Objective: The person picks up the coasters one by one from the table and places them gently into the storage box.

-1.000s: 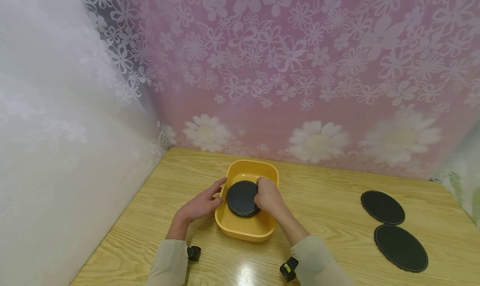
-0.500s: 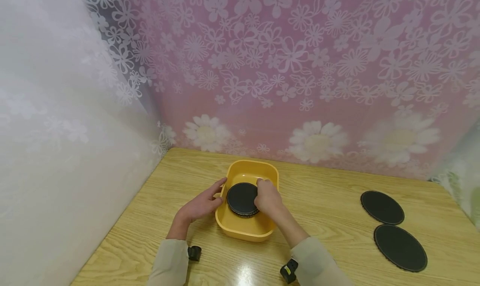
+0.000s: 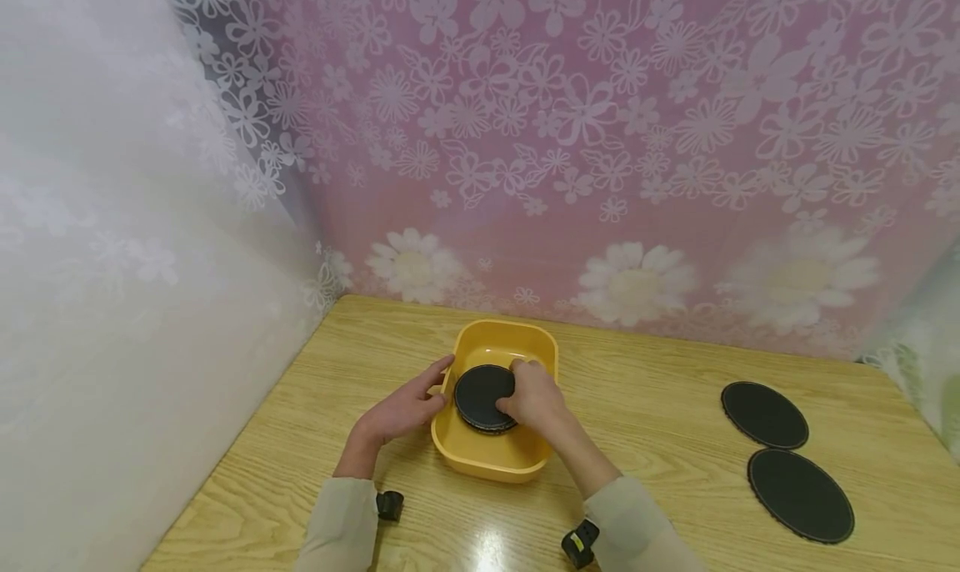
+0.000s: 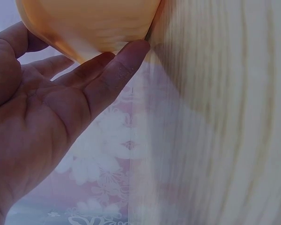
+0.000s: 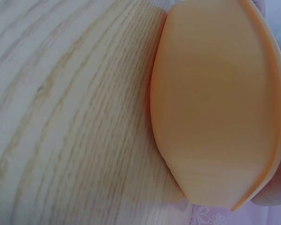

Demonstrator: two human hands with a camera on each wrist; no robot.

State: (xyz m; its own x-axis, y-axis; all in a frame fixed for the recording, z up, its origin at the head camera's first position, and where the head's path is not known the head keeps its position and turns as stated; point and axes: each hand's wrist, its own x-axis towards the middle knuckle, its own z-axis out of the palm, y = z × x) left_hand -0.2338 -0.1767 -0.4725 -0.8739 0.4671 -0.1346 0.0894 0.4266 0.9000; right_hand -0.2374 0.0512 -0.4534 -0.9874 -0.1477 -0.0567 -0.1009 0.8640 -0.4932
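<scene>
A yellow rectangular tub (image 3: 491, 472) stands on the wooden table. Inside it lies a stack of round black coasters (image 3: 482, 395) with stitched rims. My right hand (image 3: 536, 397) reaches in over the tub's right side; its thumb lies on the top coaster and the curled fingers go down at the stack's right edge, their tips hidden. My left hand (image 3: 405, 409) rests against the tub's left side with fairly straight fingers. In the left wrist view the fingers (image 4: 114, 72) touch the tub's outer wall (image 4: 93, 23). The right wrist view shows mostly the tub's outside (image 5: 215, 103).
Two more black discs, a farther one (image 3: 765, 414) and a nearer one (image 3: 801, 496), lie flat on the table at the right, edge to edge. A flowered pink curtain (image 3: 525, 180) hangs behind the table (image 3: 637, 405), and a pale sheet (image 3: 150, 305) hangs at the left.
My right thumb has shifted left, farther onto the top coaster. The stack sits a little lower and more evenly. The left hand and the tub have hardly moved.
</scene>
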